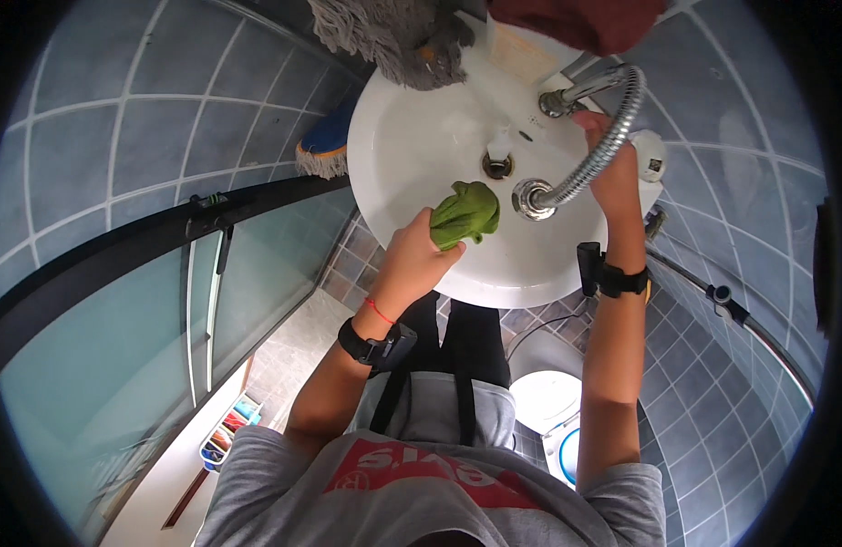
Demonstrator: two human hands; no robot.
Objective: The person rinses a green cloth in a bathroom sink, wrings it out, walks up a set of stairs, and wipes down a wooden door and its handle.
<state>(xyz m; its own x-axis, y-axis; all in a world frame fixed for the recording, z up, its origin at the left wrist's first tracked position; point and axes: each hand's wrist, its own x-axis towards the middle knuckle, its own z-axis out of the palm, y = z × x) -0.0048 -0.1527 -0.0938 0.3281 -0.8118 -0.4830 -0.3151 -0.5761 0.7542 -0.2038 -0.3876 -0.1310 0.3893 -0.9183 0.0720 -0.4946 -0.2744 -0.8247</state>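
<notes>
My left hand (423, 254) is closed around a bunched green cloth (466, 213), held over the front left of the white washbasin (393, 164). My right hand (602, 147) reaches to the back right of the basin, near the base of the chrome tap (564, 99); the flexible metal hose (626, 126) partly covers it, and what its fingers touch cannot be told. The hose arches down to a round chrome head (532, 198) over the bowl. Beside it lies the drain opening (497, 165), with a whitish piece standing in it.
A grey mop head (407, 41) overhangs the basin's back left, with a dark red cloth (578, 20) at the back right. A blue fringed mop (325, 143) hangs at the left. A sliding glass door (106, 362) lies left; a toilet (547, 403) stands below right, near a metal rail (769, 342).
</notes>
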